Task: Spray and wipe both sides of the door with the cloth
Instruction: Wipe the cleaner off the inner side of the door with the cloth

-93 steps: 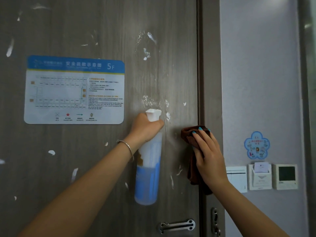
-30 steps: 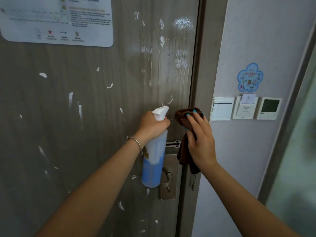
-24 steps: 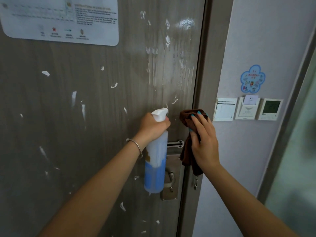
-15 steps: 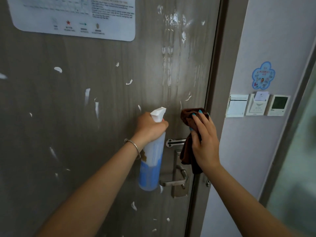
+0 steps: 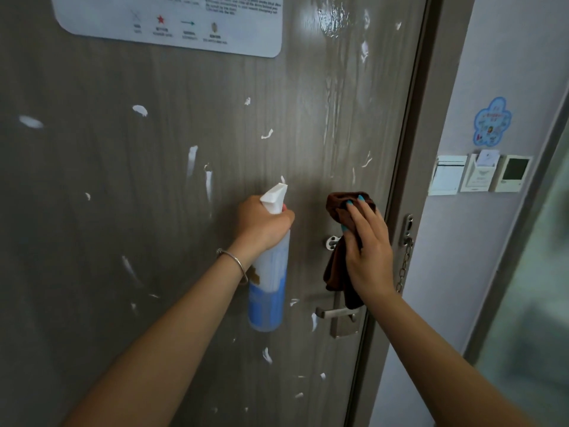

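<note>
**Hands low on the wet door**

The sign [image 5: 172, 23] has slid up to the top of the view since a moment ago, and the handle [image 5: 335, 312] now shows lower down with the chain [image 5: 404, 266] beside it. Both hands have stayed close together near the right edge of the door [image 5: 123, 211].

The left hand [image 5: 261, 223] grips the neck of the bottle [image 5: 269, 288], fingers curled round it just under the white nozzle. The nozzle points up and to the right at the door. The bottle hangs down from the hand (blue liquid fills only its lower part). A thin bracelet [image 5: 234, 263] sits on that wrist.

The right hand [image 5: 366, 251] holds the cloth [image 5: 338, 272] against the door, with the fingers lying over its top part and the thumb tucked round its side. The brown cloth hangs down under the palm, just above the handle.

The door is grey-brown wood. White smears dot it all over, and a wet shiny patch with drip lines runs down above the cloth.

On the wall to the right there is a blue sticker [image 5: 492, 121] above three small panels [image 5: 478, 174].
</note>
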Demonstrator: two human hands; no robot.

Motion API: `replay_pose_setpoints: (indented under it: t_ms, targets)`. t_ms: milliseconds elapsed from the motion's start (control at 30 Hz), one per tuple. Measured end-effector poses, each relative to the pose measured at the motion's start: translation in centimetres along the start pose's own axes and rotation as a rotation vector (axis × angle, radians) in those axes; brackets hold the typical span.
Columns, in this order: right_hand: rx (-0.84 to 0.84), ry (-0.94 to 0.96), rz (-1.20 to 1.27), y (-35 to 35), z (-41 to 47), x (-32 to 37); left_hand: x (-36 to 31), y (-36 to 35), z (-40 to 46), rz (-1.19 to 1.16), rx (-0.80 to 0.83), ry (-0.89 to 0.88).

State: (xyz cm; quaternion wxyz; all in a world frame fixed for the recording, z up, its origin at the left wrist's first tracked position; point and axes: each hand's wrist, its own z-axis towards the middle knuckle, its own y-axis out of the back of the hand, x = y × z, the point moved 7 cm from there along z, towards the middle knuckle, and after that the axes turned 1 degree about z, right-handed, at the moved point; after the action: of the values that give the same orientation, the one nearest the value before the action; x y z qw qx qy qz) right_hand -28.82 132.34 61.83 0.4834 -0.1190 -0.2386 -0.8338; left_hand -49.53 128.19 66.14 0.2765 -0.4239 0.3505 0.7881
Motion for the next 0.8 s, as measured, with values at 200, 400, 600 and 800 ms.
replay_pose_setpoints:
  t_ms: [200, 400, 600, 800]
  targets:
    - [-0.019, 0.023, -0.006, -0.4, 0.7, 1.6, -0.4, 1.0, 0.2, -0.027, 0.03, -0.012]
    - [0.014, 0.046, -0.002, -0.7, 1.9, 2.2, -0.1, 1.3, 0.6, 0.023, -0.008, 0.032]
    - [0.017, 0.052, 0.017, -0.9, 3.3, 2.2, -1.3, 1.8, 1.1, 0.032, -0.023, -0.016]
    - [0.006, 0.078, 0.052, -1.3, 4.0, 3.3, -1.2, 2.1, 1.1, -0.045, -0.026, -0.004]
